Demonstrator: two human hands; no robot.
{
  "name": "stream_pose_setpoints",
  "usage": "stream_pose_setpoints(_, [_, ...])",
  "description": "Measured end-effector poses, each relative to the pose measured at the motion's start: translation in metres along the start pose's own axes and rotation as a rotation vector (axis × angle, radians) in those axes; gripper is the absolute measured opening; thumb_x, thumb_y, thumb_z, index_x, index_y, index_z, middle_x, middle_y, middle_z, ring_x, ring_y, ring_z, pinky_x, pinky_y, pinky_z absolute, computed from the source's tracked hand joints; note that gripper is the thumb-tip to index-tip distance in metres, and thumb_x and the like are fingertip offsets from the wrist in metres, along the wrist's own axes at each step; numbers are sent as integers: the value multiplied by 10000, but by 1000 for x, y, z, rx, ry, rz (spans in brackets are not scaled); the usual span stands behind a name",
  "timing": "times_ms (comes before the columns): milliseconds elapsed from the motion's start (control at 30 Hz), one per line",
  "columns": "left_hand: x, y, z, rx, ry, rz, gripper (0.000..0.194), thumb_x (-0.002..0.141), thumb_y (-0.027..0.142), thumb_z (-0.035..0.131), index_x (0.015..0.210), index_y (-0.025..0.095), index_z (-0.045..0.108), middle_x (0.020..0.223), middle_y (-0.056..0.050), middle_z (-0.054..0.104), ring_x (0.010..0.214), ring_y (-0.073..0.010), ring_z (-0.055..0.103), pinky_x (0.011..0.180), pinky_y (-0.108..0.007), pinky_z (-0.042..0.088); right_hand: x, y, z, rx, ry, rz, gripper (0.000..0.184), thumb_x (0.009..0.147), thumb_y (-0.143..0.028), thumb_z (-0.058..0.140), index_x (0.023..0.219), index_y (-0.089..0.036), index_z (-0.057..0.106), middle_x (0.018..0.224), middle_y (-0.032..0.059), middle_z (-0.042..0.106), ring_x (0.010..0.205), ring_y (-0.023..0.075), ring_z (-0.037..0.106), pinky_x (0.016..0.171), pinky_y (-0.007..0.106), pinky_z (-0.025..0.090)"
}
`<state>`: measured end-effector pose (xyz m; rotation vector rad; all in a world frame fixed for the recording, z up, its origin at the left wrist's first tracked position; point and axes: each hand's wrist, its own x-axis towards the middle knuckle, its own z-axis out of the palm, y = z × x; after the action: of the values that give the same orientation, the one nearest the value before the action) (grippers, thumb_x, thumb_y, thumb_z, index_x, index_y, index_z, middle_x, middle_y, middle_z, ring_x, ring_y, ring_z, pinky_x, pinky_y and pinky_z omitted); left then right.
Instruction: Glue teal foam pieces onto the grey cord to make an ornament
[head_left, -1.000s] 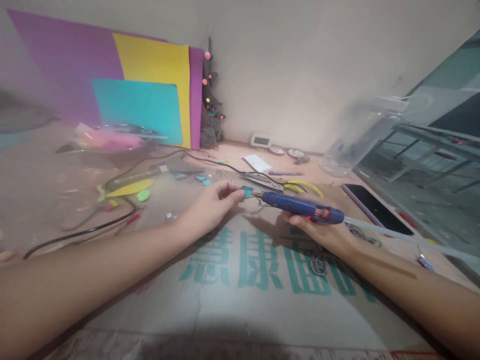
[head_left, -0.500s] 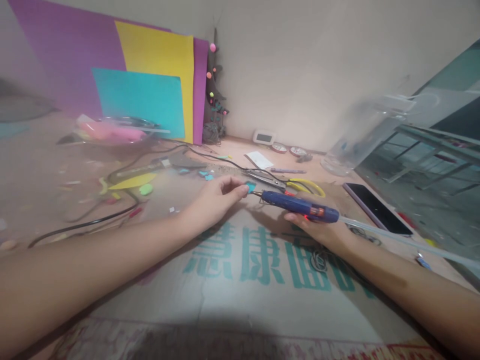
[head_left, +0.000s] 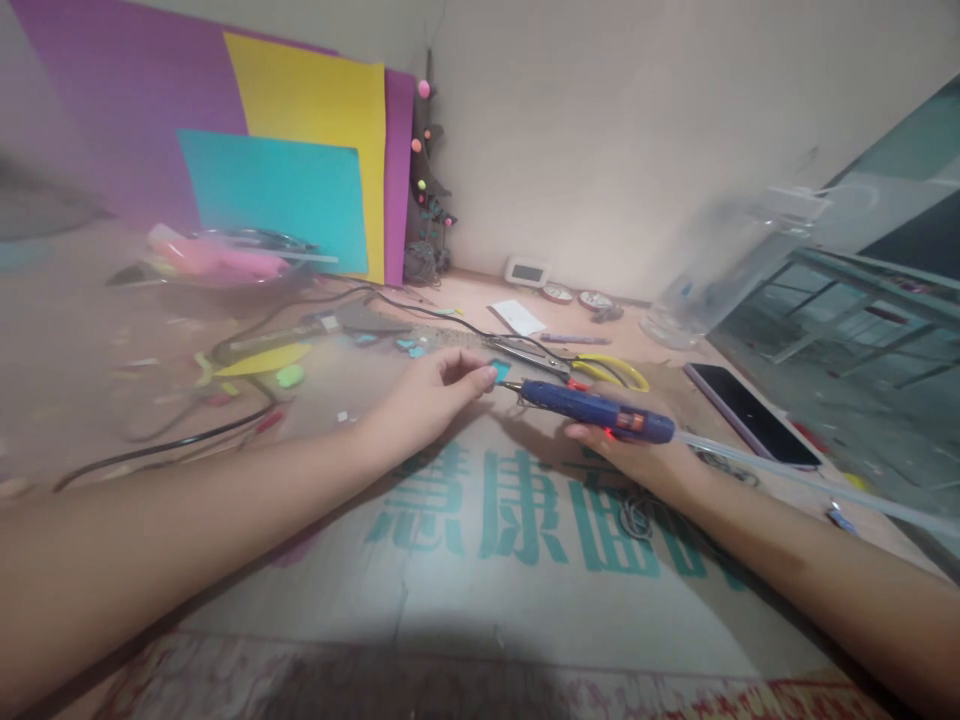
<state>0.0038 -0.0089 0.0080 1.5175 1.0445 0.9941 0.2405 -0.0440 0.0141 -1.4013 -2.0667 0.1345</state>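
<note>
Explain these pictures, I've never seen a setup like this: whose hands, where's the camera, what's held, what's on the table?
No robot here: these are a person's bare hands. Every picture comes from one camera worn on the head, looking forward and down. The left hand pinches a small blue piece in its fingers. The right hand holds a blue glue gun, its tip close to the piece; whether they touch is unclear. On the table lie scissors with yellow handles, a phone, a black cable and scraps. Colored sheets stand behind.
</note>
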Motion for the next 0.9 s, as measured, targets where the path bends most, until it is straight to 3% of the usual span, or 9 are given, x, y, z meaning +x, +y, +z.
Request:
stream_pose_setpoints(233, [-1, 1, 1, 0, 0, -12, 219, 814, 364, 633, 790, 148, 600, 680, 12, 568, 612, -106, 482, 574, -226, 353, 0, -1, -1, -14, -16, 10, 185, 721, -413, 722, 733, -252, 631, 695, 56, 607, 753, 290, 631, 648, 420, 531])
stream_pose_setpoints(667, [-1, 0, 0, 20, 0, -24, 236, 826, 379, 632, 815, 144, 615, 714, 15, 596, 604, -96, 493, 569, -221, 354, -1, -1, 0, -20, 15, -10, 255, 740, -442, 716, 662, -254, 563, 629, 27, 582, 617, 220, 588, 576, 372, 509])
stream_pose_setpoints(900, [-2, 1, 0, 12, -7, -37, 247, 822, 394, 626, 809, 150, 596, 707, 13, 576, 614, -109, 499, 577, -229, 360, -1, 1, -1, -44, -18, -18, 244, 761, -436, 689, 663, -251, 563, 664, 33, 591, 635, 219, 582, 591, 367, 490])
